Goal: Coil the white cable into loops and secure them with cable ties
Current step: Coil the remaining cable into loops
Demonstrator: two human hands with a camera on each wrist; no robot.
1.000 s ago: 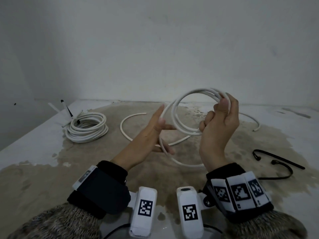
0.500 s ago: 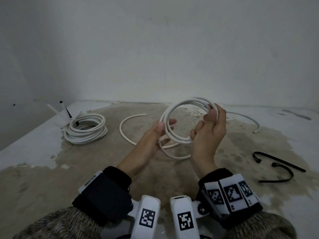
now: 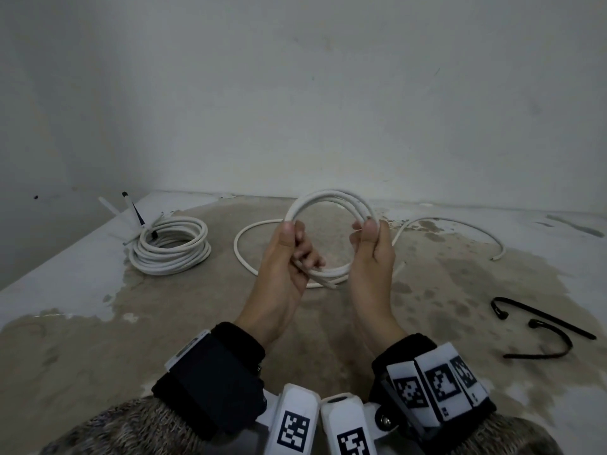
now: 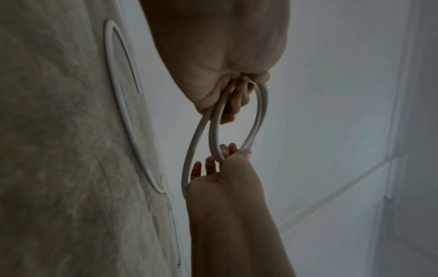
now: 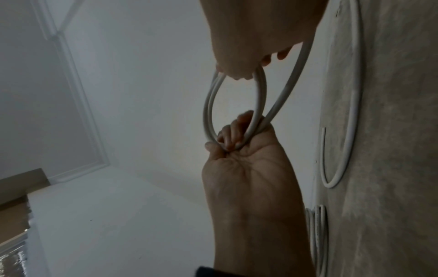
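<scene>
Both hands hold a small coil of white cable [image 3: 328, 196] upright in the air above the table. My left hand [image 3: 297, 244] grips the coil's left side, thumb on top and fingers curled through the loops. My right hand [image 3: 364, 234] pinches its right side between thumb and fingers. A short cable end [image 3: 333, 285] sticks out under the coil. The left wrist view shows the loops [image 4: 259, 116] between the two hands, and so does the right wrist view [image 5: 260, 93]. Two black cable ties [image 3: 542, 323] lie on the table at the right.
A finished white coil [image 3: 170, 247] lies at the back left, with loose ties [image 3: 131, 208] beside it. Loose white cable arcs lie on the stained table [image 3: 98, 339] behind my left hand [image 3: 241, 257] and at the back right [image 3: 460, 221]. A wall stands close behind.
My left hand, which touched the coil with straight fingers, now grips its left side. The coil and right hand have come down and to the left.
</scene>
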